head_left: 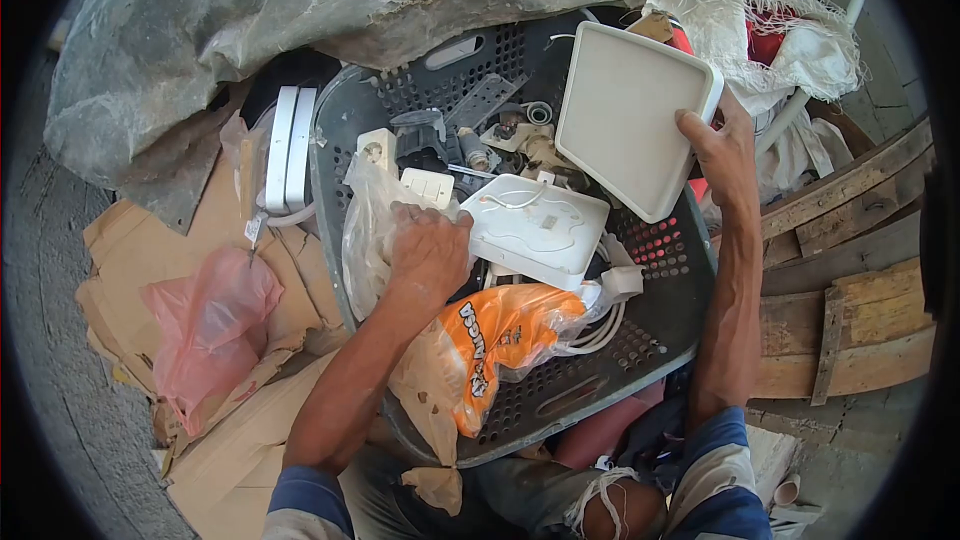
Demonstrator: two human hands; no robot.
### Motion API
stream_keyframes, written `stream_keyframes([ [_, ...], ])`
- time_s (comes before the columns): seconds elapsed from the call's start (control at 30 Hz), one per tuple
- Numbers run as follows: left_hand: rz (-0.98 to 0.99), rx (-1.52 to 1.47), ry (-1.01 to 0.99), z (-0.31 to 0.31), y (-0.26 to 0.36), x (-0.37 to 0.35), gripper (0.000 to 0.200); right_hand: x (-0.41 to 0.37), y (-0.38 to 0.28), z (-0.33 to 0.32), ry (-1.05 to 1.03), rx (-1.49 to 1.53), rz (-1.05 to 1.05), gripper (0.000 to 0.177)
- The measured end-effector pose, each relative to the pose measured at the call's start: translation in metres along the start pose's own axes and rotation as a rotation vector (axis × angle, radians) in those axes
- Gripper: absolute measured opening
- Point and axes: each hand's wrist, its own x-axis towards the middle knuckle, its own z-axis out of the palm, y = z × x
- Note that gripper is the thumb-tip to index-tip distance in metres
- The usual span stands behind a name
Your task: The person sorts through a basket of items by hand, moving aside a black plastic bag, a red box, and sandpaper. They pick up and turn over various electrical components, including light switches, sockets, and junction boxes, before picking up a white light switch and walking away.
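Note:
My right hand [722, 145] grips a square, off-white panel with a raised rim [640, 110] by its right edge, thumb on the face. The panel is tilted over the right side of a dark perforated plastic basket [690, 320]. My left hand [428, 258] reaches into the basket with fingers curled down, beside a white switch plate [427, 186] and a clear plastic bag [368, 225]. Its fingertips are hidden. Just right of it lies a shallow white tray-like housing [540, 228] with a thin wire. An orange printed plastic bag [505, 335] sits below that.
White cable [600, 335] and a white socket box [376, 150] are also inside the basket. White rectangular units [290, 150] stand left of it. A pink bag [220, 325] lies on cardboard [130, 240]. Grey sheeting [300, 0] hangs behind; curved wooden slats [840, 330] are at right.

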Motion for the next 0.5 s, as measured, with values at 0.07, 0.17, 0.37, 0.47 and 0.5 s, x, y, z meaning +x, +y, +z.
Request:
stream_keyframes([
  [0.07,0.008,-0.023,-0.054,0.001,0.003,0.002,0.055,0.002,0.005,-0.001,0.012,0.139,0.007,0.046],
  [0.17,0.020,-0.122,-0.122,-0.009,0.000,-0.002,0.047,0.004,0.008,-0.004,0.048,0.229,0.053,0.044],
  [0.37,0.081,-0.340,0.010,-0.010,-0.015,-0.025,0.045,0.006,0.017,-0.004,0.093,0.286,0.015,0.047],
  [0.47,0.090,-0.408,0.004,-0.015,-0.022,-0.037,0.045,0.004,0.011,-0.002,0.077,0.195,-0.021,0.046],
  [0.5,0.097,-0.430,0.043,-0.015,-0.023,-0.041,0.045,0.003,0.010,-0.002,0.079,0.190,-0.018,0.046],
])
